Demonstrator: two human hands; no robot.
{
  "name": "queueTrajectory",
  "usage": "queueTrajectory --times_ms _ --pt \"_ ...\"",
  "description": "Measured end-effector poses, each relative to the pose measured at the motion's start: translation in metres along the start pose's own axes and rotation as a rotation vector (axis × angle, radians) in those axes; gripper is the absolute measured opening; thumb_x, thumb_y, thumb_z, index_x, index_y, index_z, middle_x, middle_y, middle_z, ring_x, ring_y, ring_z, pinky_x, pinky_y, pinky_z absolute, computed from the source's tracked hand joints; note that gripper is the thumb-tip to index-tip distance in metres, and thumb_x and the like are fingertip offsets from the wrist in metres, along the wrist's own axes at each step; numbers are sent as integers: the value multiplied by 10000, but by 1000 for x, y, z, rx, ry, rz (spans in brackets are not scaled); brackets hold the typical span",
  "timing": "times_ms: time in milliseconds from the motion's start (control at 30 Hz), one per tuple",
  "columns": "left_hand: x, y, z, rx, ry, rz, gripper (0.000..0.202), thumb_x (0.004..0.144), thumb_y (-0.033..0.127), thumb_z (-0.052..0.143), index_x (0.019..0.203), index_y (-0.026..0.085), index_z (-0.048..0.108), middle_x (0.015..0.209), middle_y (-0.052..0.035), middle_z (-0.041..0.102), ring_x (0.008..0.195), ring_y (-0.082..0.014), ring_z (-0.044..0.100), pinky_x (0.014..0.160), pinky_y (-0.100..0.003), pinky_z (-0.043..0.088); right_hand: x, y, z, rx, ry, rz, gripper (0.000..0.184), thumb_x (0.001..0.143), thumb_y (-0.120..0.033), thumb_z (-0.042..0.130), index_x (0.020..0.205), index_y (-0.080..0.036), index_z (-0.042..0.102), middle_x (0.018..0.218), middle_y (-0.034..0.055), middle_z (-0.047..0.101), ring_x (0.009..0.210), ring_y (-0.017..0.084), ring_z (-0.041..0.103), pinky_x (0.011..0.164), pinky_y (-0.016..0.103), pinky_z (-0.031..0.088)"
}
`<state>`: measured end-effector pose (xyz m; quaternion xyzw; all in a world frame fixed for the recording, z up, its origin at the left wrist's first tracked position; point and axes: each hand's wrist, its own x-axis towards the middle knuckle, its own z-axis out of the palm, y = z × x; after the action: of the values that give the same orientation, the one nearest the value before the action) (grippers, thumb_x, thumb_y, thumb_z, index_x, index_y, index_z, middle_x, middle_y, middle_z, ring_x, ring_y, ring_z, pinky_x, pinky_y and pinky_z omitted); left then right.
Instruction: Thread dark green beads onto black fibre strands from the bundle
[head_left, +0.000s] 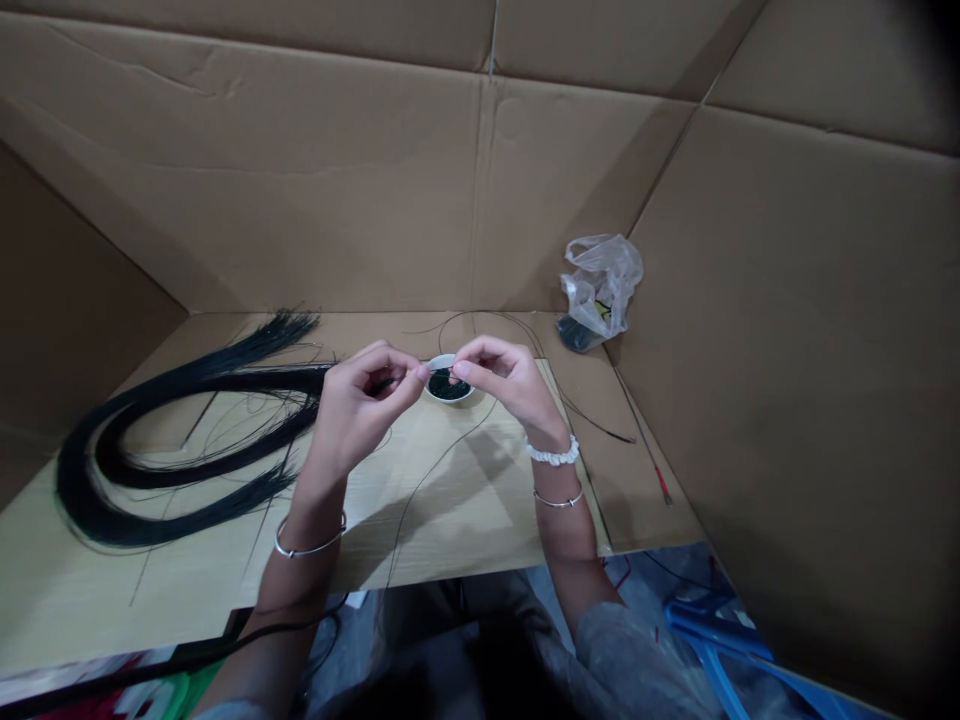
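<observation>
A: Pinching with both hands, is it?

B: Yes. The left hand [365,412] and the right hand [501,380] are curled inward, each with thumb and forefinger pressed together, and the two pinches sit just apart. A thin dark strand [441,372] seems to run between the fingertips [422,372], though it's almost too fine to tell.

A: How is a grip like that done well?

B: Pads flat and firm, wrists steady. A strand this fine would slip from a loose pinch.

A: What's right below?

B: A small white bowl [450,398] of dark coiled strands, just under the fingertips, on a pale wooden board [457,510].

A: And farther out?

B: A long black fibre bundle [187,450] loops to the left — a plastic bag [600,285] slumps in the far corner against the cardboard walls [360,180].
</observation>
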<state>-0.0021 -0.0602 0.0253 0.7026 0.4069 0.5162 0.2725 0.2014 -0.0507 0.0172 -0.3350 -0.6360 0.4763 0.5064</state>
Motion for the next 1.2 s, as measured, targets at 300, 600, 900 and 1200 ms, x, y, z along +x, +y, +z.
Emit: queueTrajectory --times_ms 300,600,900,1200 --pt "-4 2 4 75 101 27 158 892 287 709 774 184 699 683 9 551 598 -98 453 554 -248 337 0 -1 -2 125 -14 6 205 853 -394 780 869 -199 720 799 -1 736 801 129 679 787 270 527" --pt "-4 0 8 48 149 40 145 919 292 702 814 191 694 715 12 535 611 -97 439 563 -252 331 3 6 -2 157 15 17 243 853 -434 771 879 -199 714 805 4 740 780 125 674 772 268 544" --pt "-2 -2 13 11 187 36 145 917 302 703 821 193 700 716 11 520 621 -101 441 560 -253 329 5 6 3 190 98 8 233 861 -433 762 893 -209 702 786 1 732 738 120 651 729 266 528" --pt "-4 0 18 -36 215 58 132 919 291 708 831 194 692 753 5 570 650 -99 476 580 -247 353 6 9 16 316 189 -10 231 864 -433 760 929 -227 679 777 -6 720 686 113 628 704 266 526"
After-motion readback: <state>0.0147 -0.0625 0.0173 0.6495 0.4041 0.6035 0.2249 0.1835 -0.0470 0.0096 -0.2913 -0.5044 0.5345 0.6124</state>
